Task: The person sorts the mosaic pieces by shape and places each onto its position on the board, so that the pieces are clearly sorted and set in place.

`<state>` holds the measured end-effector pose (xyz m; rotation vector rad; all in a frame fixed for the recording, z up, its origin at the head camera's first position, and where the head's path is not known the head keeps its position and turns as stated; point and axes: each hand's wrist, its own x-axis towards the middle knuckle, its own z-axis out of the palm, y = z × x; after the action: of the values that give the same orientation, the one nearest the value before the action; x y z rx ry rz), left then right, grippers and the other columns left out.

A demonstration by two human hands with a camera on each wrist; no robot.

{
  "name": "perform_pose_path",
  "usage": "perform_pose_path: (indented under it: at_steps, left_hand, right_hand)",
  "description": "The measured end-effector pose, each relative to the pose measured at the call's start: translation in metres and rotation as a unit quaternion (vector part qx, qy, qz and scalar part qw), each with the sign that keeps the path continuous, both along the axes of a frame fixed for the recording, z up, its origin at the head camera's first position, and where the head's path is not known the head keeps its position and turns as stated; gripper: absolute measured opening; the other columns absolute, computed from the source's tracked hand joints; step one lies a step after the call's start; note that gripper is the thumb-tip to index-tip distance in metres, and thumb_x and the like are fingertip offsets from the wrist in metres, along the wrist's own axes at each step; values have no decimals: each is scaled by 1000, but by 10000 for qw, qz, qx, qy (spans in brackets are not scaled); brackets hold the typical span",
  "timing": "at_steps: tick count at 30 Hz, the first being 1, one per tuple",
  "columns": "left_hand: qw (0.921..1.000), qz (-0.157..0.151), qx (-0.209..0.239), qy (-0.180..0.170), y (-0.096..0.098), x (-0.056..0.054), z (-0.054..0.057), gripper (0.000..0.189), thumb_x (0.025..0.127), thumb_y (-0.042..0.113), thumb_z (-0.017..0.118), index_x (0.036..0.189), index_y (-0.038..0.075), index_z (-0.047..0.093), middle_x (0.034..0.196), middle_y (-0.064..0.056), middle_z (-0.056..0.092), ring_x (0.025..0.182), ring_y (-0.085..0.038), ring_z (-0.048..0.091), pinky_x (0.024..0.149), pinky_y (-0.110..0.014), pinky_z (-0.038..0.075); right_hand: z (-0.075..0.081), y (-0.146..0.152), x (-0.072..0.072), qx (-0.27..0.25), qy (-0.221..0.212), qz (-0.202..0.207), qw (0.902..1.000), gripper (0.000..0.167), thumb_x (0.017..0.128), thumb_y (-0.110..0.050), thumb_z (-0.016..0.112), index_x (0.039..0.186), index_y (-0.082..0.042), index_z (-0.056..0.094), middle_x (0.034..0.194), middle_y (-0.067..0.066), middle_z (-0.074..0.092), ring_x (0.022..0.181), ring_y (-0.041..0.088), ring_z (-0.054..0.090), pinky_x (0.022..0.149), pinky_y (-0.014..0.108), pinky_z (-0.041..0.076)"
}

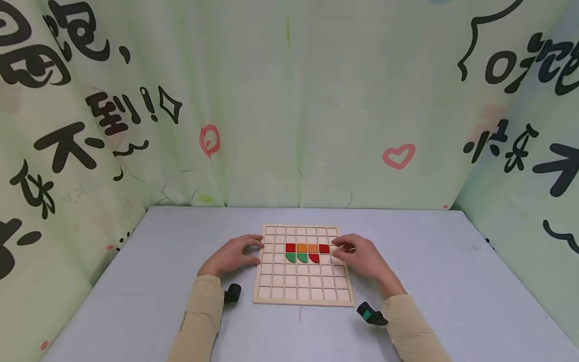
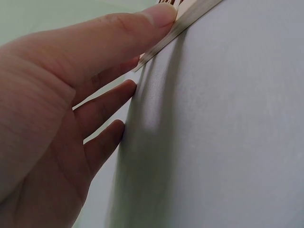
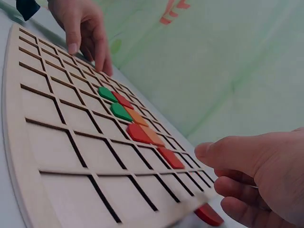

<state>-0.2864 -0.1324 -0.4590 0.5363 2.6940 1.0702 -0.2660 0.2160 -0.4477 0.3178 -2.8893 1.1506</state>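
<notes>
A wooden grid board (image 1: 303,303) lies on the table between the hands. Coloured pieces sit in its cells: a row of red (image 1: 290,248) and orange squares (image 1: 301,248), with two green rounded pieces (image 1: 291,257) and a red rounded one (image 1: 314,258) below. My left hand (image 1: 233,254) rests at the board's left edge, thumb tip on the rim, fingers loosely extended. Over the right side, my right hand (image 1: 362,255) has its thumb beside the end red square (image 3: 171,158), other fingers loosely curled. Another red piece (image 3: 209,215) shows below those fingertips, past the board's edge.
The pale table (image 1: 452,281) extends around the board. A light green curtain (image 1: 289,125) with dark lettering and red hearts hangs behind and at both sides. Black cameras (image 1: 232,293) are strapped at both wrists, over beige sleeves (image 1: 199,311).
</notes>
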Motion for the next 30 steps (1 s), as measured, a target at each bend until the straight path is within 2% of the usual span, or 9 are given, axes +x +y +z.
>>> perform_pose_path:
  at_steps: [5, 9, 12, 19, 26, 30]
  left_hand:
    - [10000, 0, -62, 35, 0, 0, 0, 39, 83, 15, 78, 120, 10, 68, 146, -2, 50, 139, -27, 38, 114, -43, 33]
    - [10000, -4, -7, 9, -1, 0, 0, 39, 83, 15, 78, 120, 9, 68, 145, -3, 50, 139, -27, 38, 114, -44, 33]
    - [10000, -21, 29, -1, -1, 0, 0, 39, 83, 15, 78, 120, 9, 67, 146, -3, 50, 139, -28, 38, 115, -44, 33]
    - [9999, -99, 57, 61, -2, 0, 0, 39, 83, 15, 78, 120, 8, 67, 145, -4, 50, 139, -28, 38, 114, -44, 33]
    - [9999, -109, 59, 52, -2, 0, 0, 39, 84, 15, 78, 120, 8, 67, 145, -3, 50, 139, -27, 38, 114, -43, 33]
    - [10000, -66, 48, 41, -2, 0, -1, 39, 84, 15, 78, 120, 9, 67, 145, -2, 50, 139, -27, 38, 114, -43, 33]
  right_hand:
    - [3, 33, 1, 162, -165, -233, 9995, 33, 89, -19, 71, 119, -6, 67, 113, 9, 65, 95, 23, 60, 77, 34, 54]
    - [2, 52, 4, 345, -271, -334, 9985, 39, 89, -20, 71, 123, -3, 64, 118, 13, 63, 100, 26, 59, 82, 38, 55]
    - [-1, 59, 6, 496, -243, -326, 9979, 40, 88, -18, 72, 123, -1, 64, 117, 14, 63, 100, 27, 59, 85, 42, 54]
    - [-9, 52, 7, 626, -42, 16, 9980, 39, 88, -15, 72, 122, 1, 64, 115, 14, 64, 99, 27, 59, 88, 46, 52]
    - [-13, 35, 2, 874, 307, 107, 9956, 30, 86, -14, 73, 114, -2, 70, 103, 10, 62, 87, 21, 54, 75, 36, 49]
    - [-15, 31, 1, 943, 443, 84, 9945, 25, 86, -13, 74, 108, -2, 71, 100, 8, 62, 84, 19, 53, 72, 34, 48]
